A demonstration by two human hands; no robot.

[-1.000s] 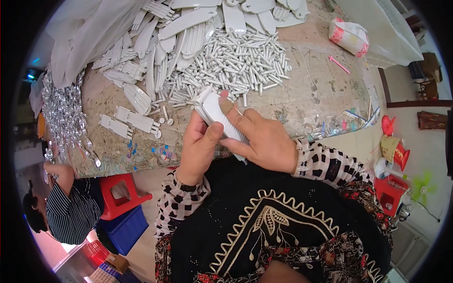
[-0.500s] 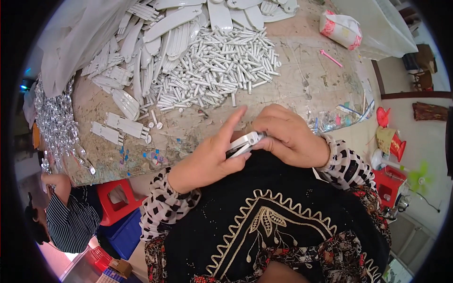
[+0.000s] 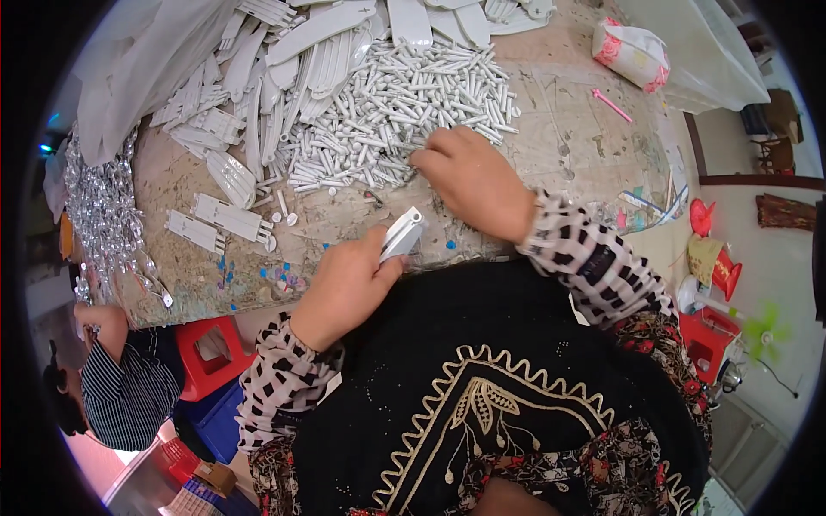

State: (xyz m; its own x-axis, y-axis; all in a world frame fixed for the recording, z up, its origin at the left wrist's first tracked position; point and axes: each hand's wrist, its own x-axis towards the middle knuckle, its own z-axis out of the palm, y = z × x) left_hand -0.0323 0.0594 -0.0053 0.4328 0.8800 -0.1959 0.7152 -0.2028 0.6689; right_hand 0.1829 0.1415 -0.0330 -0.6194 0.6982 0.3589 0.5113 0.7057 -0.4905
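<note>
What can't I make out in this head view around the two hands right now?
- Right hand: fingertips buried in the pile of small white rods; whether they pinch one is hidden.
- Left hand: its grip covers the lower end of the flat white plastic piece.
- Flat white strips: cut off by the top rim.
- Shiny silver parts: too small and bent by the lens to identify.

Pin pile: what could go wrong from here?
1. The right hand digs into the heaped pin pile; loose pins could roll toward the table edge, where a few already lie apart.
2. The left hand pinches the flat white piece by one end over the edge; it might slip.
</note>
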